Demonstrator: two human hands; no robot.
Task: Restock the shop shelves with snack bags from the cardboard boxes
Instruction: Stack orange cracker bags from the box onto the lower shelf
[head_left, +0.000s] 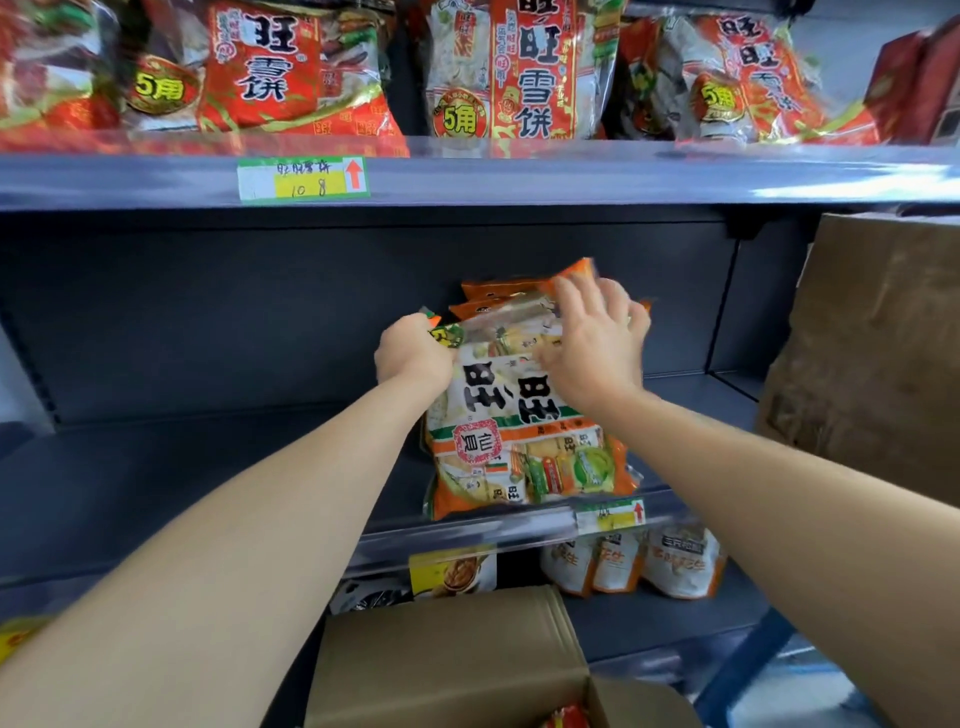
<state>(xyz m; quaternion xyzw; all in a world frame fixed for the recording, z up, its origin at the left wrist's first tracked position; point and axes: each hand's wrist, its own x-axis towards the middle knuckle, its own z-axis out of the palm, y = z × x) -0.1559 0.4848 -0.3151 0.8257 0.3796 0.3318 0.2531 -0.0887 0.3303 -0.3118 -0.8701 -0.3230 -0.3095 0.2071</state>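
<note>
Mostly hidden behind front snack bag (519, 431), rear bags (491, 292); left hand (413, 356) clutching its corner, right hand (592, 345) spread on top.

Left of the left hand (413, 358) the middle shelf (182, 483) lies bare back to its rear panel (260, 312). The stacked snack bags (519, 431) fill the spot under both hands. Right of the right hand (592, 348) a bare strip ends at a tall cardboard box (883, 364). The upper shelf (519, 176) caps the opening overhead.
</note>
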